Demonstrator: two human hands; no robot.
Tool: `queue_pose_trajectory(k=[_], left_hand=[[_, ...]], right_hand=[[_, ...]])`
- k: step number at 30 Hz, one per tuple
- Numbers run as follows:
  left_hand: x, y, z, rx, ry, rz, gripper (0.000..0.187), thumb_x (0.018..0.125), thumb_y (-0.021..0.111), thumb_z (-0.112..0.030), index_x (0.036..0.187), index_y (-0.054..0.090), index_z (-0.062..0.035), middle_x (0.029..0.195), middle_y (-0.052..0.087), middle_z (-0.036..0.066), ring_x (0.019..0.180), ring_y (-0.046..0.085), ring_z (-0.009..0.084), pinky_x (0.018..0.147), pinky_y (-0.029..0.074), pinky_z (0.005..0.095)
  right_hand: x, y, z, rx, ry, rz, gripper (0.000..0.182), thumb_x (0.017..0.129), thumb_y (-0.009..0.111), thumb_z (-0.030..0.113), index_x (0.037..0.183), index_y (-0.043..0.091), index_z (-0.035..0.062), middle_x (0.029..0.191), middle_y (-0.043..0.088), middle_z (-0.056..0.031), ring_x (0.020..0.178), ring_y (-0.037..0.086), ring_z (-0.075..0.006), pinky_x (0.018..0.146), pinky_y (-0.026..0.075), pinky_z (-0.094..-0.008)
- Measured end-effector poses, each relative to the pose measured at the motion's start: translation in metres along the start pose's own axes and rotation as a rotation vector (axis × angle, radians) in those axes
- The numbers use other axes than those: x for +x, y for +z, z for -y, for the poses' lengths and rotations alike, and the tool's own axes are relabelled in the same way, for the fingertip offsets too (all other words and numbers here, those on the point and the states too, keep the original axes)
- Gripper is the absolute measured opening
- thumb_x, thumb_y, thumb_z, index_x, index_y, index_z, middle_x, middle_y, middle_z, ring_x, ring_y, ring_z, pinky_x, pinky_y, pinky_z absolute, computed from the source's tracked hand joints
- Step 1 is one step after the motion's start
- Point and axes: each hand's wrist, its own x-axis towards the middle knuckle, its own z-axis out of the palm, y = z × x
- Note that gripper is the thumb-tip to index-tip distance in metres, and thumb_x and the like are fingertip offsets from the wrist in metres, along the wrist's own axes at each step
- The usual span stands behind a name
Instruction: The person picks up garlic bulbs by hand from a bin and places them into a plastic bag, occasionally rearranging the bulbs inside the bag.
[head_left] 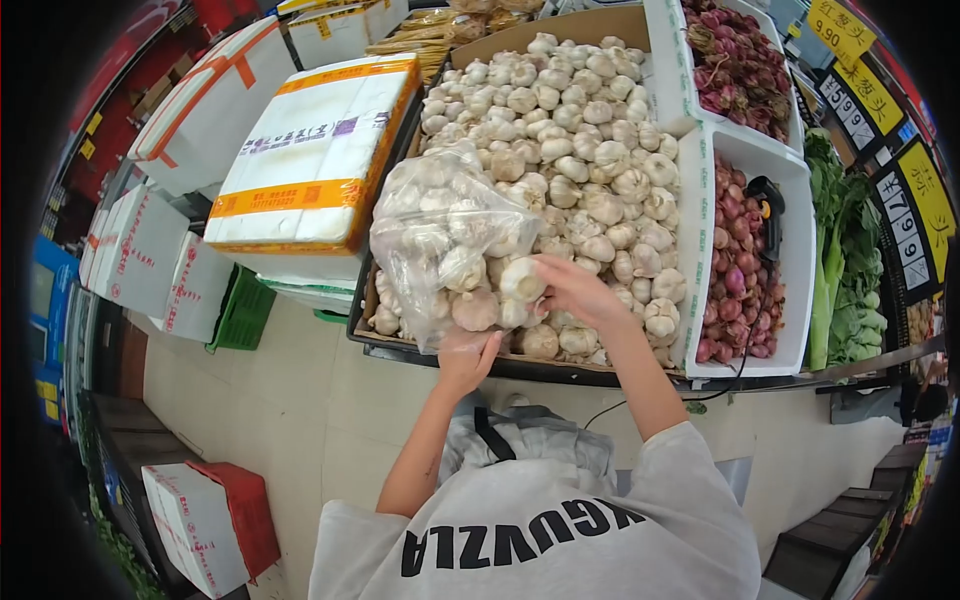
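Left hand [466,364]: nearest, you are gripping the near edge of the clear bag [405,210].
Right hand [585,292]: slightly farther, to the right, you are grasping a garlic bulb [520,280].
Garlic bulb: it is lying just left of your right fingertips, at the bag's right side, showing no clear long axis.
Clear bag: bulging, it is stretching far and left over the garlic heap [585,155].

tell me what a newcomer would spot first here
Probably the big heap of garlic in the middle, with a filled clear bag at its near left corner. The left hand is at the bag's lower edge, while the right hand fingers a bulb at its right side. Next, red onions in a white box farther right.
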Motion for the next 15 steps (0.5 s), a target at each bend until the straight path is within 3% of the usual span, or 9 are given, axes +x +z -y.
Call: queue_pose_trajectory(k=[2, 5, 9, 11, 12, 14, 15], left_hand=[[0.001, 0.0, -0.001, 0.0, -0.014, 0.003, 0.024, 0.081, 0.05, -0.016, 0.062, 0.061, -0.0076, 0.052, 0.052, 0.008, 0.048, 0.05, 0.027, 0.05, 0.037, 0.0349], [0.002, -0.001, -0.005, -0.072, -0.015, -0.025, 0.024, 0.081, 0.049, -0.016, 0.062, 0.061, -0.0078, 0.052, 0.052, 0.009, 0.049, 0.05, 0.0275, 0.05, 0.038, 0.0356], [0.0, -0.003, -0.003, -0.081, -0.096, 0.061, 0.027, 0.082, 0.049, -0.021, 0.06, 0.06, -0.0094, 0.053, 0.053, 0.009, 0.054, 0.052, 0.0283, 0.054, 0.039, 0.0376], [-0.001, -0.001, -0.001, -0.088, -0.11, 0.083, 0.027, 0.082, 0.049, -0.021, 0.06, 0.06, -0.0095, 0.053, 0.053, 0.01, 0.054, 0.052, 0.0285, 0.054, 0.039, 0.0379], [-0.001, -0.001, -0.001, -0.084, -0.069, 0.054, 0.026, 0.082, 0.048, -0.019, 0.061, 0.061, -0.0088, 0.053, 0.053, 0.01, 0.052, 0.052, 0.0281, 0.051, 0.039, 0.0364], [0.001, -0.001, 0.0, -0.08, -0.027, 0.017, 0.026, 0.082, 0.048, -0.017, 0.061, 0.061, -0.0081, 0.053, 0.053, 0.009, 0.05, 0.052, 0.0276, 0.049, 0.039, 0.035], [0.0, -0.001, 0.001, -0.059, -0.028, 0.029, 0.026, 0.082, 0.048, -0.017, 0.061, 0.061, -0.0081, 0.053, 0.054, 0.009, 0.05, 0.052, 0.0278, 0.048, 0.039, 0.0353]], right_hand=[[0.007, 0.019, -0.001, -0.067, 0.045, 0.036, 0.034, 0.088, 0.046, 0.026, 0.111, 0.047, 0.0024, 0.092, 0.056, -0.0066, 0.07, 0.055, -0.0121, 0.059, 0.045, -0.024], [0.026, 0.037, 0.006, -0.315, -0.102, 0.071, 0.036, 0.087, 0.047, 0.025, 0.117, 0.046, 0.005, 0.089, 0.053, -0.0023, 0.068, 0.048, -0.0059, 0.056, 0.041, -0.0203], [0.04, 0.054, 0.014, -0.395, -0.234, -0.021, 0.034, 0.085, 0.051, 0.02, 0.115, 0.047, 0.0043, 0.088, 0.052, -0.0017, 0.072, 0.048, -0.0058, 0.058, 0.041, -0.0214], [0.04, 0.065, 0.018, -0.687, -0.563, -0.132, 0.032, 0.08, 0.053, 0.012, 0.112, 0.05, 0.0044, 0.09, 0.052, -0.0051, 0.076, 0.049, -0.0116, 0.063, 0.042, -0.0249], [0.04, 0.069, 0.014, -0.689, -0.562, -0.127, 0.032, 0.08, 0.053, 0.012, 0.112, 0.05, 0.0044, 0.09, 0.052, -0.0051, 0.076, 0.049, -0.0116, 0.063, 0.042, -0.0249], [0.041, 0.074, 0.004, -0.792, -0.806, -0.225, 0.034, 0.076, 0.053, 0.007, 0.11, 0.051, 0.0066, 0.095, 0.052, -0.0108, 0.077, 0.051, -0.0221, 0.067, 0.043, -0.0301], [0.047, 0.073, -0.002, -0.795, -0.807, -0.222, 0.034, 0.076, 0.053, 0.007, 0.11, 0.051, 0.0066, 0.095, 0.052, -0.0108, 0.077, 0.051, -0.0221, 0.067, 0.043, -0.0301]])
